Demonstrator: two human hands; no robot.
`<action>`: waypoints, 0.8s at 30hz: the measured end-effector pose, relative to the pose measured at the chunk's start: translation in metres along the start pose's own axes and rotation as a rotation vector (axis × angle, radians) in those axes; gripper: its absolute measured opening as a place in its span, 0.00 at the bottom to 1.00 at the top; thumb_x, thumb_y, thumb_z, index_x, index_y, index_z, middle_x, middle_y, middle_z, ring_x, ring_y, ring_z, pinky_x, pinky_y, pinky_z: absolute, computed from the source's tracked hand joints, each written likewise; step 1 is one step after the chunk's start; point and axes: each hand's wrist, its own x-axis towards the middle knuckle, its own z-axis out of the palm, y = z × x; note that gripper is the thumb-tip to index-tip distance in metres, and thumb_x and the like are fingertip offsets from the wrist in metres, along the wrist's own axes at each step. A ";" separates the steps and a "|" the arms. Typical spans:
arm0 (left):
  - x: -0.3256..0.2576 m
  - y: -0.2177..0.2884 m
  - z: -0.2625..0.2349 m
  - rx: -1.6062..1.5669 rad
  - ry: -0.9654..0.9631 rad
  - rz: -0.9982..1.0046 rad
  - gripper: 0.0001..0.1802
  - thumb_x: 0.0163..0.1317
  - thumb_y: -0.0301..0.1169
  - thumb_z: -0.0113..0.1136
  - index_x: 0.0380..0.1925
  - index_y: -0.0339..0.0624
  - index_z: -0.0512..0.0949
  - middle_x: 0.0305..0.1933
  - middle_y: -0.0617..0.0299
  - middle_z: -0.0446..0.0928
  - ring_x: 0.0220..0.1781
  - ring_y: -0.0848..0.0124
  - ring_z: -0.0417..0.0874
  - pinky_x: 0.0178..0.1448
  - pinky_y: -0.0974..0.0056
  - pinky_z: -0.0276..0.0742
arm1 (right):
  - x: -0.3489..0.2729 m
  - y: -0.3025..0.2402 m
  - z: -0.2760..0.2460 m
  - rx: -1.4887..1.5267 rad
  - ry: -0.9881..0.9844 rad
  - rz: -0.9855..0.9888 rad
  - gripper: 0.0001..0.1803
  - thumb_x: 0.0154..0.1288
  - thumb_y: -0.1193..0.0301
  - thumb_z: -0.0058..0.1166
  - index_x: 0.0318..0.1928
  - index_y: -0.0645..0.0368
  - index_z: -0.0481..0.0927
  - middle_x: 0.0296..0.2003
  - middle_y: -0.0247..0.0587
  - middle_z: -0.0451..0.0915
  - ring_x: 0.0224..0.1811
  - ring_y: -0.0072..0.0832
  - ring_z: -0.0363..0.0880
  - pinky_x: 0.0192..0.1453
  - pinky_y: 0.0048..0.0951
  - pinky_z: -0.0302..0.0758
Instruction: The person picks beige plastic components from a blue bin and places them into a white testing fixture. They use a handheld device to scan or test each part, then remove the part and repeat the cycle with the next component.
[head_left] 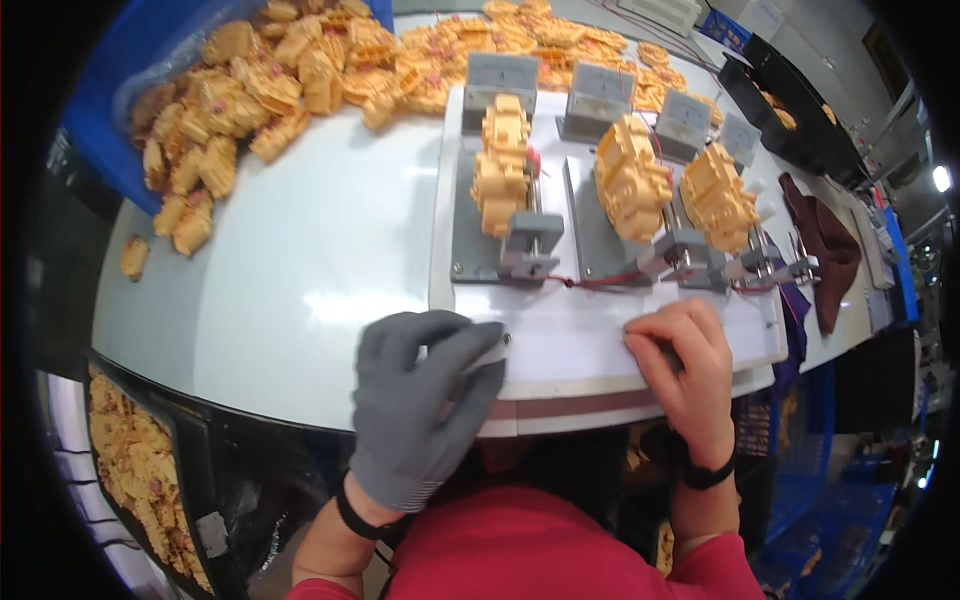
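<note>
My left hand [420, 400], in a grey glove, is closed over the near left part of the white board [570, 365]. A bit of something pale shows at its fingertips, too little to name. A small dark round spot sits beside the fingertips. My bare right hand [690, 365] is curled, thumb and forefinger tips together; anything between them is hidden. Beyond my hands, three yellow plastic housings [503, 165], [632, 180], [718, 200] stand on grey fixtures [533, 245] with metal rods. Neither hand touches them.
Grey meters [500, 80] stand behind the fixtures, and red wires run along their front. Many yellow parts [320, 70] spill from a blue bin [90, 110] across the back of the table. A brown cloth [825, 245] lies at right; a black crate of yellow parts [140, 460] is lower left.
</note>
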 end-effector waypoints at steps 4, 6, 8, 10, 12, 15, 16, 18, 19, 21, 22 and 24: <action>0.012 -0.001 0.008 0.163 -0.025 0.003 0.13 0.50 0.20 0.66 0.38 0.42 0.83 0.41 0.58 0.77 0.45 0.60 0.74 0.50 0.60 0.72 | 0.000 -0.002 0.001 0.025 0.075 0.008 0.09 0.50 0.76 0.68 0.33 0.55 0.82 0.29 0.35 0.77 0.33 0.33 0.74 0.38 0.33 0.67; 0.009 -0.001 0.009 0.172 -0.029 -0.036 0.12 0.50 0.19 0.66 0.36 0.42 0.82 0.39 0.58 0.76 0.45 0.61 0.74 0.50 0.61 0.71 | 0.001 -0.002 0.001 0.046 0.081 -0.003 0.09 0.50 0.76 0.68 0.34 0.54 0.82 0.29 0.33 0.77 0.32 0.33 0.74 0.37 0.33 0.67; 0.008 0.002 0.009 0.165 -0.028 -0.104 0.12 0.50 0.19 0.66 0.35 0.41 0.82 0.38 0.59 0.75 0.45 0.61 0.74 0.50 0.61 0.71 | 0.002 -0.001 0.001 0.050 0.065 -0.017 0.10 0.49 0.75 0.69 0.34 0.53 0.82 0.29 0.31 0.77 0.31 0.31 0.75 0.36 0.32 0.67; 0.009 0.002 0.013 0.172 -0.046 -0.118 0.12 0.49 0.17 0.64 0.35 0.39 0.81 0.38 0.58 0.73 0.44 0.62 0.74 0.49 0.62 0.71 | 0.001 0.001 -0.002 0.037 0.043 -0.020 0.11 0.49 0.74 0.69 0.35 0.53 0.82 0.30 0.30 0.77 0.32 0.30 0.75 0.36 0.31 0.67; 0.011 0.003 0.016 0.151 -0.064 -0.137 0.12 0.49 0.16 0.63 0.35 0.38 0.80 0.39 0.57 0.72 0.44 0.62 0.74 0.48 0.63 0.71 | -0.001 0.006 -0.002 0.050 0.027 -0.031 0.12 0.50 0.73 0.69 0.36 0.52 0.82 0.31 0.29 0.77 0.32 0.29 0.75 0.36 0.31 0.67; 0.007 0.002 0.022 0.054 -0.026 -0.236 0.13 0.46 0.19 0.69 0.34 0.40 0.81 0.37 0.57 0.71 0.43 0.59 0.73 0.47 0.60 0.69 | 0.000 0.012 -0.007 0.074 -0.024 -0.041 0.11 0.53 0.72 0.65 0.38 0.52 0.79 0.33 0.29 0.75 0.33 0.29 0.74 0.37 0.30 0.67; 0.006 0.002 0.021 0.036 -0.015 -0.271 0.13 0.45 0.19 0.69 0.33 0.40 0.81 0.38 0.57 0.71 0.43 0.59 0.73 0.47 0.60 0.69 | -0.001 0.013 -0.006 0.076 -0.030 -0.042 0.11 0.53 0.72 0.64 0.38 0.52 0.79 0.33 0.29 0.75 0.32 0.29 0.74 0.37 0.30 0.67; 0.004 0.009 0.011 0.080 -0.080 -0.335 0.10 0.53 0.18 0.54 0.37 0.33 0.76 0.42 0.56 0.67 0.47 0.62 0.70 0.54 0.64 0.67 | 0.003 0.012 -0.007 0.109 -0.047 -0.066 0.10 0.54 0.72 0.61 0.38 0.53 0.78 0.33 0.29 0.74 0.32 0.28 0.73 0.37 0.30 0.67; 0.004 0.009 0.012 0.041 -0.077 -0.350 0.09 0.55 0.19 0.54 0.37 0.34 0.76 0.43 0.56 0.67 0.47 0.63 0.70 0.54 0.63 0.66 | 0.002 0.012 -0.007 0.090 -0.042 -0.053 0.10 0.54 0.72 0.61 0.38 0.53 0.78 0.33 0.29 0.73 0.32 0.28 0.73 0.37 0.30 0.67; 0.002 0.001 0.013 -0.051 -0.110 -0.461 0.08 0.56 0.20 0.55 0.38 0.34 0.75 0.45 0.58 0.67 0.49 0.66 0.70 0.55 0.65 0.66 | -0.001 0.012 -0.006 0.089 -0.030 -0.036 0.09 0.54 0.72 0.59 0.38 0.54 0.78 0.33 0.29 0.72 0.33 0.27 0.73 0.37 0.29 0.67; 0.004 -0.002 0.010 -0.070 -0.139 -0.500 0.08 0.56 0.20 0.56 0.38 0.34 0.76 0.46 0.58 0.67 0.50 0.67 0.70 0.55 0.66 0.66 | -0.001 0.012 -0.005 0.075 -0.037 -0.024 0.10 0.54 0.72 0.60 0.38 0.54 0.78 0.33 0.29 0.72 0.32 0.27 0.73 0.37 0.29 0.67; 0.004 -0.003 0.011 -0.030 -0.152 -0.405 0.10 0.61 0.22 0.59 0.42 0.33 0.76 0.44 0.56 0.74 0.46 0.65 0.76 0.54 0.61 0.72 | 0.000 0.011 -0.006 0.053 -0.055 -0.006 0.10 0.54 0.72 0.61 0.38 0.54 0.78 0.33 0.29 0.72 0.32 0.26 0.72 0.37 0.28 0.67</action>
